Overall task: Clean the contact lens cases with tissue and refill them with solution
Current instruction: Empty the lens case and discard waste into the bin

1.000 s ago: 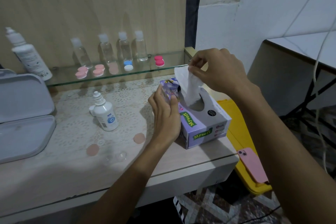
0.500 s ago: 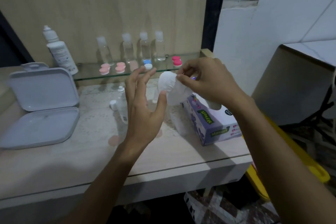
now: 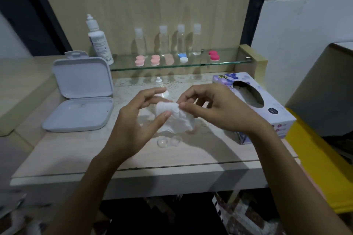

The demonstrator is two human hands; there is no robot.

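Both hands hold a crumpled tissue [image 3: 174, 118] above the middle of the table [image 3: 76, 158]. The left hand [image 3: 133, 126] has its thumb pressed to the tissue's left edge, with its fingers curled behind; the right hand [image 3: 215, 110] pinches the upper right corner between thumb and forefinger. The tissue hangs bunched between them, just above the table.

The case [image 3: 169, 141], clear and lidless with two round cups, lies on the table just near of the tissue, untouched. A small bottle [image 3: 159, 87] stands just beyond the hands, partly hidden by the left fingers. The tissue box [image 3: 267, 108] sits to the right, and an open grey box [image 3: 80, 93] to the left. More cases [image 3: 155, 60] and bottles line the far glass shelf [image 3: 225, 62].

This looks like the start of the cleaning step: the tissue is ready, but no cup has been wiped. The next move probably calls for one hand to steady the case while the other presses a folded tissue corner into each cup. The light case may slide.
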